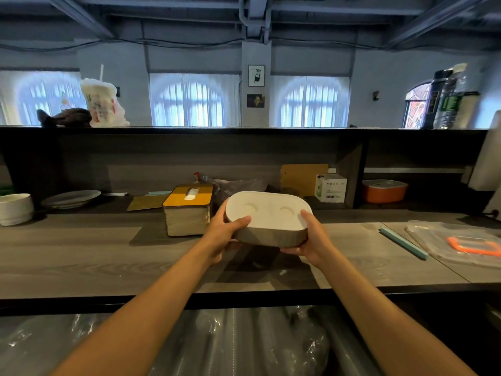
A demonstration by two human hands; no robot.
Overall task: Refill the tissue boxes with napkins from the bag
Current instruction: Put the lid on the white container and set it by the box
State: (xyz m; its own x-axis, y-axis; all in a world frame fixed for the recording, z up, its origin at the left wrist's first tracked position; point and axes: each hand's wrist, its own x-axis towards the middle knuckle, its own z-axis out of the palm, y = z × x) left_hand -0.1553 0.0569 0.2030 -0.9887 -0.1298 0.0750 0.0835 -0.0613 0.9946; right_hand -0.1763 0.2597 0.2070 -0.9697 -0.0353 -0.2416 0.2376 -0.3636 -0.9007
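I hold an oval tissue box [268, 215] with a white face and grey wall just above the wooden counter [81, 256], its white face tilted toward me. My left hand [225, 234] grips its left end, thumb on the white face. My right hand [311, 240] grips its right end, fingers underneath. To the left stands a yellow-topped tissue box [189, 198] on a thick stack of napkins [187, 222], with a napkin poking out of its slot. A crumpled plastic bag [238, 187] lies behind the oval box.
A white bowl [15, 208] and a plate [70, 198] sit at the left. An orange box [383, 191] stands under the shelf at right. A teal straw [404, 242] and a clear bag with an orange item [466, 244] lie right. Plastic-wrapped goods [244, 343] fill the space below.
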